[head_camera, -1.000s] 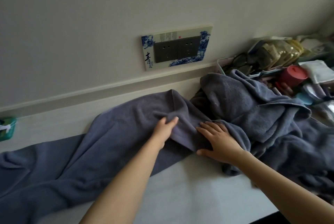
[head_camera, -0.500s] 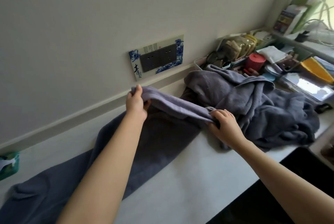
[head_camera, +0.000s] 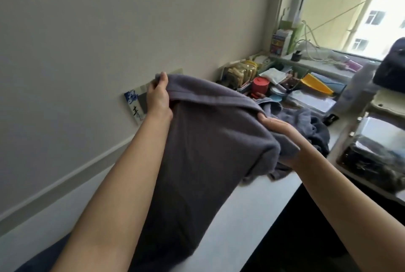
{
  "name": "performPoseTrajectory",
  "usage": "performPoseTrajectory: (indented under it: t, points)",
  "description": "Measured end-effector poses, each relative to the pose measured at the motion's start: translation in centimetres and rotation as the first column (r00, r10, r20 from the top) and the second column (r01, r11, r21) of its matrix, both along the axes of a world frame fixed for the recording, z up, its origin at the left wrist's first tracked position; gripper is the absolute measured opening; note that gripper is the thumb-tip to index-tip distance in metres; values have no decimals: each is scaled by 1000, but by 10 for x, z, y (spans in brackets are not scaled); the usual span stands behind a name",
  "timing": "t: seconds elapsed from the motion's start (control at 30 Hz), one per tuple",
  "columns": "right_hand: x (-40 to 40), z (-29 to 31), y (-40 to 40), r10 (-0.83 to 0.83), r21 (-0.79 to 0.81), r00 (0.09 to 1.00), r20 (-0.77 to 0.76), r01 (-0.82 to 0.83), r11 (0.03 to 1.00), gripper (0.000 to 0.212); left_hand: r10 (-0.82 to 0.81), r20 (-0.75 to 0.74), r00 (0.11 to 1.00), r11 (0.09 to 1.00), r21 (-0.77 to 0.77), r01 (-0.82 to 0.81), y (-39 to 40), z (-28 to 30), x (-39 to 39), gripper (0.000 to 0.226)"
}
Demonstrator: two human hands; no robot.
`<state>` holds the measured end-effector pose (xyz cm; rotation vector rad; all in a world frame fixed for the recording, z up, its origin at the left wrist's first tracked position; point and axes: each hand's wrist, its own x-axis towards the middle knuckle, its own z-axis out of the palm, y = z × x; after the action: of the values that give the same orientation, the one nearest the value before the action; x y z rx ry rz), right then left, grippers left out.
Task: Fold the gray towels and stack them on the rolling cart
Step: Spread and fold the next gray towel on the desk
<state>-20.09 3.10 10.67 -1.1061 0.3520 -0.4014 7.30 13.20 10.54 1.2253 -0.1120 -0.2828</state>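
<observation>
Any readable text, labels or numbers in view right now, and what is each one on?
"青": dark brush character on the blue-and-white socket plate on the wall, mostly hidden by the left hand and towel.
Box on the windowsill: printing too blurred to read.
Nothing else legible.

1. The white bench (head_camera: 247, 212) lies bare toward the near right edge, giving room there.
2. A heap of towels (head_camera: 306, 124) blocks the far end.
3. Behind it, a red tub (head_camera: 260, 85) and boxes crowd the wall corner.
</observation>
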Motion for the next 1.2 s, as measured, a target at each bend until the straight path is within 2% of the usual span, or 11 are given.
performPoseTrajectory:
  t: [0.17,0.3,0.4,0.47,0.53,0.57,0.63,0.73,0.87,1.03,1.2]
  points:
    - [0,-29,-76,-93,7,975,-201,97,995,21,-37,-23,999,979,200,41,-78,-21,-13,41]
    - [2,-85,-140,-118,-292,866,-486,-33,956,20,-15,-189,982,946,315,75,-124,-72,-30,36]
    - [-1,-105,-171,-187,-570,769,-611,-263,778,15,-36,-300,953,960,256,116,-152,-93,-33,37]
    - [-7,-105,-186,-65,-482,784,-618,-312,819,18,-27,-327,945,976,195,96,-170,-93,-30,37]
    - [-16,-105,-205,120,-157,828,-548,-243,957,32,-30,-332,943,992,104,69,-191,-86,-32,38]
    - [-17,-107,-216,126,-99,828,-546,-214,972,38,-48,-322,945,995,72,75,-200,-84,-34,39]
    - [-14,-115,-236,-8,-266,741,-671,-232,936,45,-129,-293,947,986,67,155,-214,-87,-38,42]
    - [-5,-128,-253,-278,-564,550,-787,-460,686,44,-224,-171,960,913,307,267,-225,-108,-42,40]
    - [4,-135,-260,-338,-641,572,-747,-486,594,44,-313,-16,949,809,519,276,-234,-122,-38,41]
    - [3,-146,-266,-413,-695,698,-584,-167,700,39,-484,97,870,659,694,289,-243,-116,-34,41]
    - [-5,-157,-262,-294,-620,658,-693,-335,710,47,-580,205,789,595,767,238,-232,-129,-55,33]
